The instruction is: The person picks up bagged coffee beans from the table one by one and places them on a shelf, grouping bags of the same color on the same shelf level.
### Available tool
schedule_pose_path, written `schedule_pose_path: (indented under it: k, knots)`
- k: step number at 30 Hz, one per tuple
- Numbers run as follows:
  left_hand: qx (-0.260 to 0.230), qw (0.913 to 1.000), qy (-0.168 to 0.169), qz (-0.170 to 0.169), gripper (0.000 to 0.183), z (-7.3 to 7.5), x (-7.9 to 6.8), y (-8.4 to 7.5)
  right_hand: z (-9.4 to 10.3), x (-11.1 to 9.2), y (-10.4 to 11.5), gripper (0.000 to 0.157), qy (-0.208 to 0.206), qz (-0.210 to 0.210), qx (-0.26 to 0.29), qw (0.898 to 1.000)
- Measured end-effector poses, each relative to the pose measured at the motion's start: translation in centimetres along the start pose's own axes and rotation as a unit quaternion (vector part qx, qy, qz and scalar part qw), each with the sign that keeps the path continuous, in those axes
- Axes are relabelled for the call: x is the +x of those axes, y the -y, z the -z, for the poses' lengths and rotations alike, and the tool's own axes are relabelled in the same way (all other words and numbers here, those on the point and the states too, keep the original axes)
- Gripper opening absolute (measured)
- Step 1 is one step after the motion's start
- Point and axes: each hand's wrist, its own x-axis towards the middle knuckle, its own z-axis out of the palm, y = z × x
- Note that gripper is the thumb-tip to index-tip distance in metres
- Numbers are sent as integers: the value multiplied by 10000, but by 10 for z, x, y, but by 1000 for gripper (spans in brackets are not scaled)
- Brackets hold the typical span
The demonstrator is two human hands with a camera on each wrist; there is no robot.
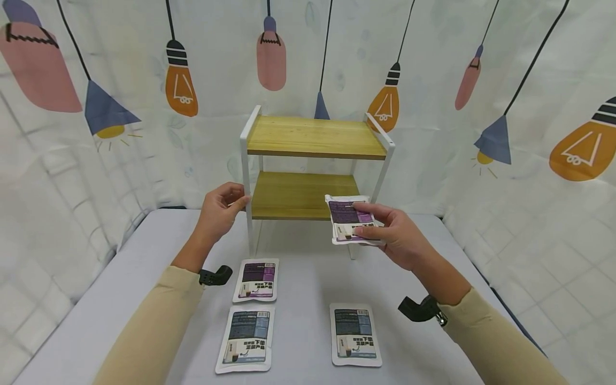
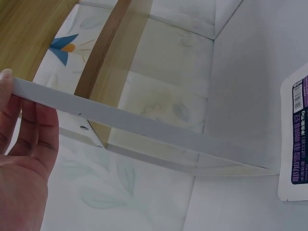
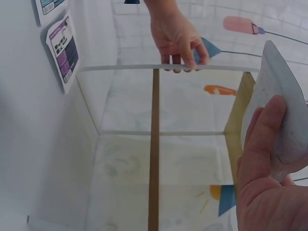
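Observation:
A two-tier shelf [image 1: 308,138] with wooden boards and a white frame stands at the back of the table. My left hand [image 1: 218,211] pinches its left front post [image 2: 125,118] between thumb and fingers, at about the lower board's height. In my right hand [image 1: 397,232] is a white pouch [image 1: 344,219] with a purple label, gripped by its right side in front of the lower board [image 1: 298,198]. The right wrist view shows the pouch's plain white back [image 3: 276,91]. Whether more than one pouch is held, I cannot tell.
Another purple-labelled pouch [image 1: 256,280] lies flat before the shelf's left leg. Nearer me lie two blue-labelled pouches, one at left [image 1: 245,339] and one at right [image 1: 356,336]. A curtain [image 1: 216,69] printed with lamps hangs behind and beside the white table [image 1: 159,256].

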Motion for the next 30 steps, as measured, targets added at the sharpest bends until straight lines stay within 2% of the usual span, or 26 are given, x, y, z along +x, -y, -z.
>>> schedule_pose_path:
  k: [8,19,30]
  knots:
    - [28,10000,-50,-16,28,1,0,0,2,0,10,58,127,248,-34,9996]
    - [-18,9999,-37,-100,26,1,0,4,5,1,24,58,177,341,-203,9991]
    - [86,9999,-27,-77,28,1,0,5,11,3,39,56,310,493,12,9983]
